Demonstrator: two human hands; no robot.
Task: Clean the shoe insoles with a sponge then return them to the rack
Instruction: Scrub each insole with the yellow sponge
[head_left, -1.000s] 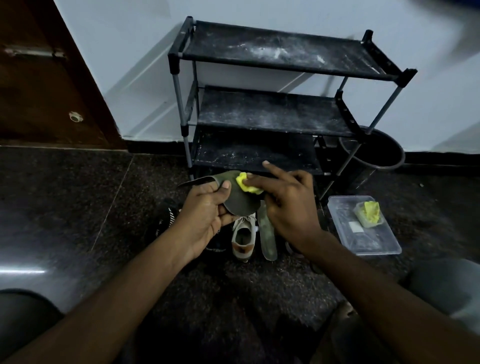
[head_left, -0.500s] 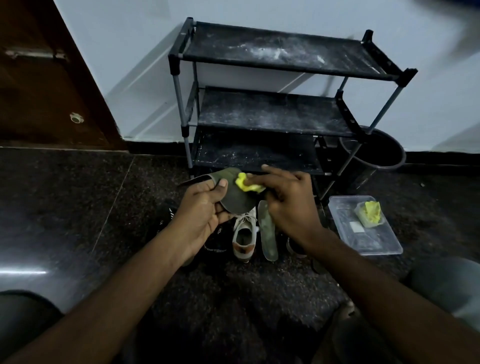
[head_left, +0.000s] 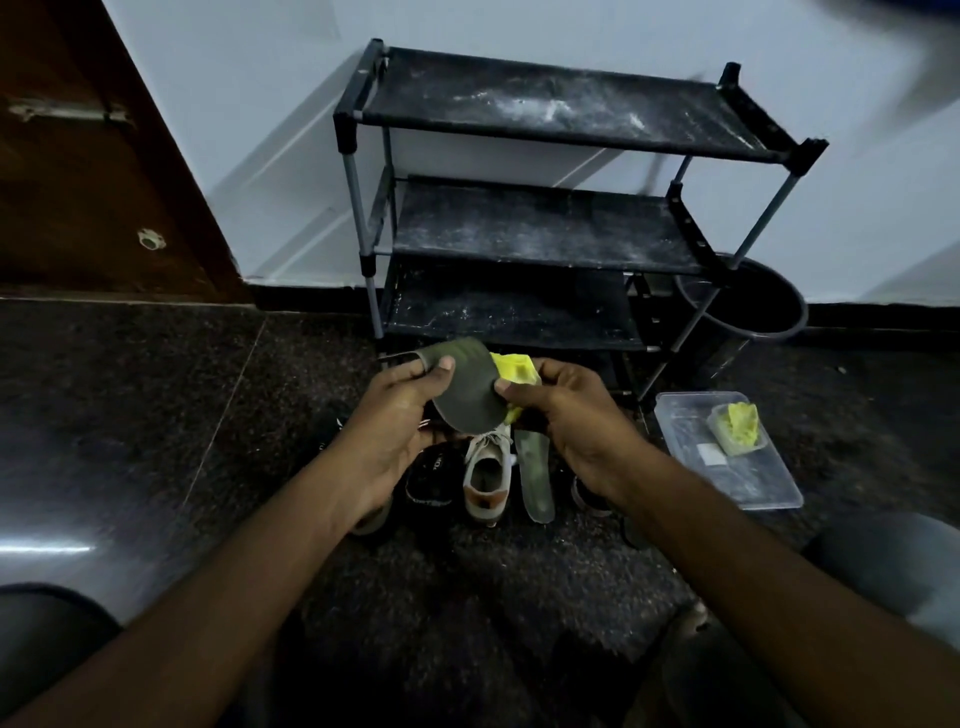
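My left hand (head_left: 397, 415) holds a dark green insole (head_left: 465, 387) in front of the black shoe rack (head_left: 540, 228), thumb on its top face. My right hand (head_left: 563, 410) grips a yellow sponge (head_left: 514, 369) against the insole's right edge, thumb on the insole, with the sponge partly behind the insole. A second green insole (head_left: 535, 478) lies on the floor below, beside a white sneaker (head_left: 485, 478).
Dark shoes (head_left: 434, 483) sit on the floor under my hands. A clear plastic tray (head_left: 737, 483) with a small tub of yellow sponge (head_left: 737, 428) lies at the right. A black bucket (head_left: 748, 306) stands behind the rack's right leg. A wooden door (head_left: 88, 171) is at the left.
My right hand slid the sponge from the top face of the insole to its right edge, and its fingers curled around it. The insole now tilts more toward me.
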